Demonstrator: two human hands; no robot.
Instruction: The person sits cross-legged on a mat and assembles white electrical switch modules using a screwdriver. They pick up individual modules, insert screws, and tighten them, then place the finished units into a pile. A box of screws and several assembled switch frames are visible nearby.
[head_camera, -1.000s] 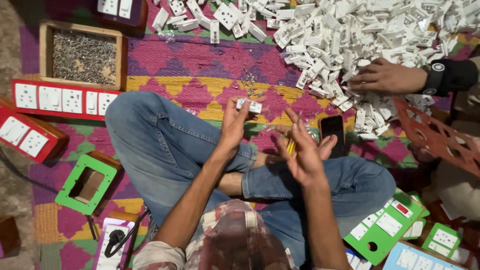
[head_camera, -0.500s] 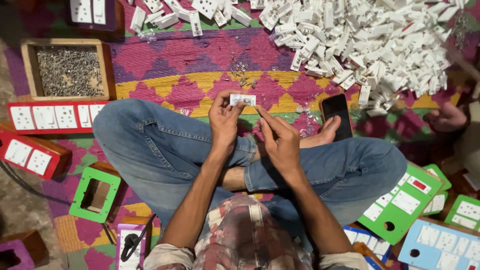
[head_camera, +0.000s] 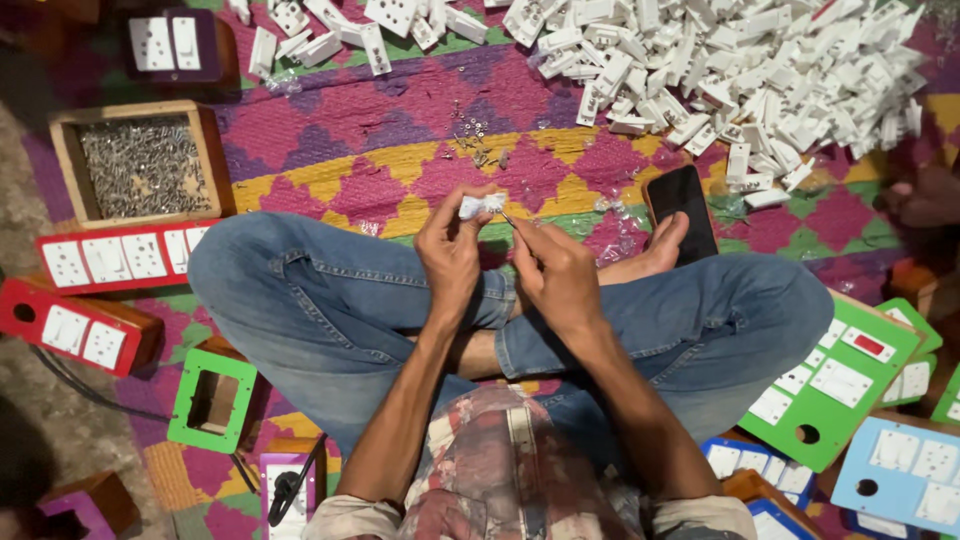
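Since 0.5 s ago both hands closed in. Left hand (head_camera: 452, 250) fingers pinch the white switch part (head_camera: 482, 205) above the knees; right hand (head_camera: 556, 272) fingers clamp a thin tool (head_camera: 509, 218) against it, so fitting is underway.

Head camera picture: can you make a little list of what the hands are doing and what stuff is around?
left hand: holds a small white plastic part by its fingertips, above the lap
right hand: fingers pinched at the part's right edge; what they pinch is too small to tell
posture: sitting cross-legged in blue jeans on a patterned mat
ahead: big pile of white parts
left side: wooden box of screws, red switch board
right side: black phone, green switch board
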